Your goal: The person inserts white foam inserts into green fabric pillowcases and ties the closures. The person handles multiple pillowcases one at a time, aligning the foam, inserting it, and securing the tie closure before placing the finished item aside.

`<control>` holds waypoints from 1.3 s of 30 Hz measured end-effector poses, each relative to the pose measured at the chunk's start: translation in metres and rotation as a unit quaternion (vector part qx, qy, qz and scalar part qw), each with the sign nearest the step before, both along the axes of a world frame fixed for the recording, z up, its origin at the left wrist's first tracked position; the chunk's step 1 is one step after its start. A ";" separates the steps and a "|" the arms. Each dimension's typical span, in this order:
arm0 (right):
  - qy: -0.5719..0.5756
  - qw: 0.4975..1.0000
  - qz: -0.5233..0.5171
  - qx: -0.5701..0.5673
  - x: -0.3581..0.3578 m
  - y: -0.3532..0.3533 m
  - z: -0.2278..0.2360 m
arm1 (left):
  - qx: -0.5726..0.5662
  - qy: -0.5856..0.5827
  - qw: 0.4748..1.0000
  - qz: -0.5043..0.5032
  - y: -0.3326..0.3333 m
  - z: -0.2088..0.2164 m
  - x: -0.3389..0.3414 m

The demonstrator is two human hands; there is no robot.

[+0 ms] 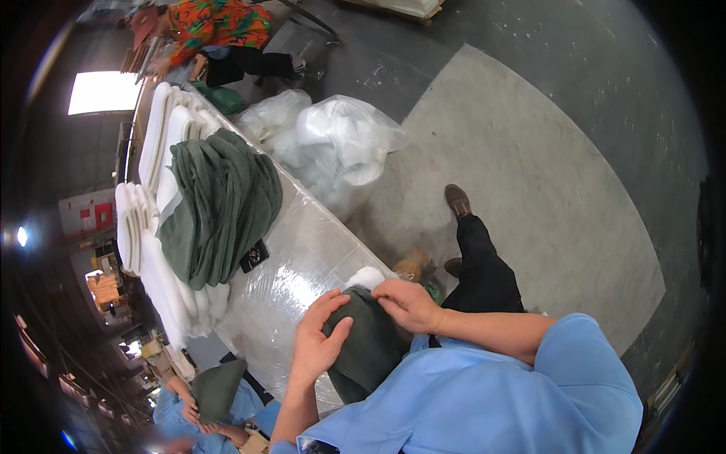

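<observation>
Two bare hands meet on one dark green folded cloth piece (368, 340), which lies at the near edge of the plastic-wrapped counter (302, 265), pressed close against the person's light blue shirt (484, 393). The left hand (318, 340) lies flat on the cloth's left side, its fingers (330, 306) spread and pressing rather than gripping; the right hand (407, 304) sits at the cloth's upper right corner with its fingers (387, 300) curled in a pinch on the edge there. The cloth's long axis runs from that pinched corner down towards the body, so it lies directly under and between both hands, neither reaching farther than the other. A small white piece (367, 277) peeks out just beyond the right hand. Well apart, up the counter, slumps a heap of matching dark green cloths (223, 204) on stacked white pads (162, 144), with a small dark tag-like object (255, 256) just beside it. The cloth's lower end is hidden by the shirt, and whether the right thumb is beneath the fabric cannot be made out. Another person's hands (193, 412) hold a similar green piece (217, 387) at lower left.
</observation>
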State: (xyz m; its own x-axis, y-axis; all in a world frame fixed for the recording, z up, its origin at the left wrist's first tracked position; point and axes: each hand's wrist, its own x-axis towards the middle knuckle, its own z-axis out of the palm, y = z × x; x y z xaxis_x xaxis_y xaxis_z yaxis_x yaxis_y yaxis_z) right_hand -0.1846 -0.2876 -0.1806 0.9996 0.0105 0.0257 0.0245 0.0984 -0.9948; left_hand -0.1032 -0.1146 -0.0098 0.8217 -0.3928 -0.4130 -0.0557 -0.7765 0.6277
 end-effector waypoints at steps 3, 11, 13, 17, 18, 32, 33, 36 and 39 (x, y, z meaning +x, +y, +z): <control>0.054 0.998 0.017 0.021 0.006 -0.008 -0.010 | 0.004 0.005 1.000 0.000 -0.002 -0.006 0.001; 0.123 0.988 0.018 0.097 0.017 -0.002 -0.017 | 0.084 0.023 0.993 -0.085 -0.018 0.007 0.023; 0.108 0.990 0.023 0.083 0.015 0.000 -0.016 | 0.166 0.056 0.978 -0.115 -0.043 0.015 0.034; 0.073 0.995 0.024 0.057 0.014 -0.002 -0.011 | 0.290 0.116 0.929 -0.199 -0.061 0.007 0.047; 0.062 0.996 0.019 0.056 0.014 -0.002 -0.011 | 0.284 0.114 0.931 -0.198 -0.061 0.005 0.048; 0.173 0.976 -0.004 0.136 0.014 0.000 -0.022 | 0.138 0.077 0.981 -0.109 -0.019 -0.026 0.043; 0.145 0.982 -0.004 0.121 0.012 -0.003 -0.019 | 0.135 0.077 0.983 -0.101 -0.020 -0.026 0.042; 0.127 0.987 0.006 0.098 0.011 -0.002 -0.011 | 0.132 0.076 0.985 -0.085 -0.023 -0.027 0.039; 0.194 0.973 0.005 0.125 0.010 0.007 -0.007 | 0.137 0.075 0.985 -0.080 -0.025 -0.027 0.037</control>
